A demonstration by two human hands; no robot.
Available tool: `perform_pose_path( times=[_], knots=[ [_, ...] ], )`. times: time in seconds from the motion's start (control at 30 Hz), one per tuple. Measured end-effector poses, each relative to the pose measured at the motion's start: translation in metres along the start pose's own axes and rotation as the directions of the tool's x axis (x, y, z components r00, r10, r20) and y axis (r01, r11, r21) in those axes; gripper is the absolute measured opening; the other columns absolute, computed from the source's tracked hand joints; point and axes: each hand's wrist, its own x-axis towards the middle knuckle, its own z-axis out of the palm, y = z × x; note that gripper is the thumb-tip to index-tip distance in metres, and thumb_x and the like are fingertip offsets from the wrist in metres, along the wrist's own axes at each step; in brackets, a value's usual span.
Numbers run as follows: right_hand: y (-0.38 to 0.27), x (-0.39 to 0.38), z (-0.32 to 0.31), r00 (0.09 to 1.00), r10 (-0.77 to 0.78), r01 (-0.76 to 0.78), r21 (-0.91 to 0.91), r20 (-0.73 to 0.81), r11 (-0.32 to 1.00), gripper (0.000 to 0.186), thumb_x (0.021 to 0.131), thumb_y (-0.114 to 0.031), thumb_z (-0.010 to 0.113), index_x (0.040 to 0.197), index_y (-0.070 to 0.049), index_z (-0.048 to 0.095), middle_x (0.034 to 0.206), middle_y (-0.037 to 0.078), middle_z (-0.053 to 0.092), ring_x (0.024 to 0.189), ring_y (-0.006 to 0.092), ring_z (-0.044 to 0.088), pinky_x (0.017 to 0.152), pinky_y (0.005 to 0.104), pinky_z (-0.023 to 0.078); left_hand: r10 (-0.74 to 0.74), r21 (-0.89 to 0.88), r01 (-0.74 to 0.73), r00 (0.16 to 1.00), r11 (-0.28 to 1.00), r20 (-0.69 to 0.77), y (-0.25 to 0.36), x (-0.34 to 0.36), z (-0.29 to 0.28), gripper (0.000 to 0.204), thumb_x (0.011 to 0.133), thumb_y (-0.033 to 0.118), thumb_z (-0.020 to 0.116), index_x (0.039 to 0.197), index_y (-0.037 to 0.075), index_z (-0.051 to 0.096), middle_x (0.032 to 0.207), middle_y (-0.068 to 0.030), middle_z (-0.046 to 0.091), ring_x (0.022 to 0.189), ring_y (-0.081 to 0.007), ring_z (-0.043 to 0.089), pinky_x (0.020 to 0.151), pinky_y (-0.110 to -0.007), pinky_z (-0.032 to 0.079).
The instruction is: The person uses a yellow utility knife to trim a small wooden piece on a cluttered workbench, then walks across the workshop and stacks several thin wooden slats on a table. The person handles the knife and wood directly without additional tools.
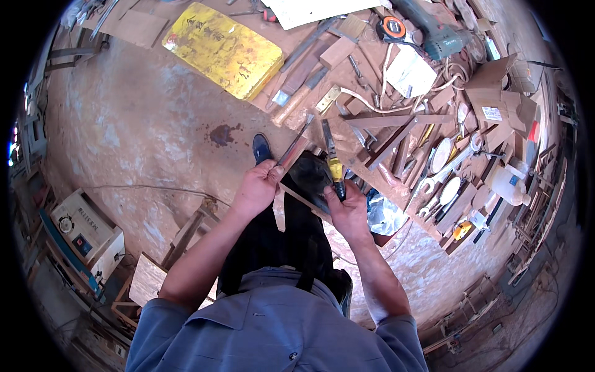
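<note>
My left hand (258,187) is closed on a long, thin tool with a reddish-brown body (289,155), its narrow grey end slanting up and away to the right. Whether that tool is a chisel I cannot make out. In my right hand (348,208) is a chisel (335,168) with a yellow and black handle, gripped low on the handle with the dark blade directed away from me. The two tools are apart, held side by side near the corner of a cluttered workbench (291,133). A wooden-handled chisel (300,96) lies on the bench beyond them.
A scuffed yellow case (223,49) sits at the bench's far left. Rightward lie a tape measure (393,27), a green power tool (437,37), spanners (427,186), a cardboard box (496,93) and a plastic bottle (507,185). A white machine (90,229) stands on the left.
</note>
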Motion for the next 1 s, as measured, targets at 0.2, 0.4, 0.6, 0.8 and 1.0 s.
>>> perform_pose_path(
  times=[0.2, 0.4, 0.6, 0.8, 1.0],
  knots=[
    [0.014, 0.02, 0.005, 0.986, -0.162, 0.157, -0.141, -0.025, 0.978, 0.022, 0.084, -0.016, 0.07, 0.078, 0.002, 0.058, 0.078, 0.017, 0.057, 0.07, 0.034, 0.06, 0.066, 0.0402, 0.049, 0.104, -0.023, -0.104, 0.994, 0.994, 0.04, -0.025, 0.018, -0.011, 0.024, 0.1, 0.023, 0.053, 0.102, 0.0, 0.062, 0.066, 0.0001, 0.051, 0.058, -0.0088, 0.049, 0.056, -0.024, 0.042],
    [0.021, 0.025, 0.016, 0.967, -0.255, 0.252, -0.227, 0.018, 0.941, 0.021, 0.085, -0.015, 0.069, 0.078, 0.002, 0.058, 0.076, 0.015, 0.057, 0.069, 0.0315, 0.059, 0.066, 0.0387, 0.048, 0.153, 0.087, -0.153, 0.988, 0.984, 0.006, -0.033, 0.02, -0.012, 0.024, 0.1, 0.025, 0.052, 0.102, 0.003, 0.062, 0.066, 0.0013, 0.05, 0.06, -0.0084, 0.047, 0.056, -0.025, 0.042],
    [0.015, 0.021, 0.017, 0.964, -0.265, 0.254, -0.217, -0.021, 0.942, 0.021, 0.084, -0.017, 0.069, 0.079, 0.002, 0.061, 0.086, 0.019, 0.061, 0.077, 0.0374, 0.061, 0.07, 0.0421, 0.05, 0.247, 0.28, -0.228, 0.968, 0.933, -0.034, -0.032, 0.02, -0.014, 0.021, 0.1, 0.023, 0.053, 0.104, 0.005, 0.062, 0.065, -0.0037, 0.053, 0.06, -0.0119, 0.05, 0.058, -0.029, 0.044],
    [0.004, 0.023, 0.007, 0.984, -0.143, 0.172, -0.359, 0.105, 0.917, 0.02, 0.084, -0.018, 0.068, 0.08, 0.001, 0.063, 0.091, 0.022, 0.062, 0.082, 0.0391, 0.062, 0.073, 0.0436, 0.052, 0.345, 0.507, -0.254, 0.934, 0.823, -0.093, -0.02, 0.013, -0.012, 0.017, 0.097, 0.02, 0.056, 0.105, 0.007, 0.061, 0.075, -0.0215, 0.061, 0.068, -0.0365, 0.062, 0.062, -0.04, 0.049],
    [-0.002, 0.022, 0.005, 0.986, -0.16, 0.168, -0.304, 0.052, 0.938, 0.019, 0.084, -0.018, 0.067, 0.079, 0.0, 0.063, 0.087, 0.022, 0.061, 0.081, 0.0391, 0.062, 0.073, 0.044, 0.052, 0.429, 0.579, -0.302, 0.899, 0.757, -0.093, -0.016, 0.012, -0.011, 0.015, 0.096, 0.019, 0.056, 0.104, 0.007, 0.06, 0.073, -0.0228, 0.061, 0.071, -0.043, 0.062, 0.06, -0.048, 0.049]
  ],
)
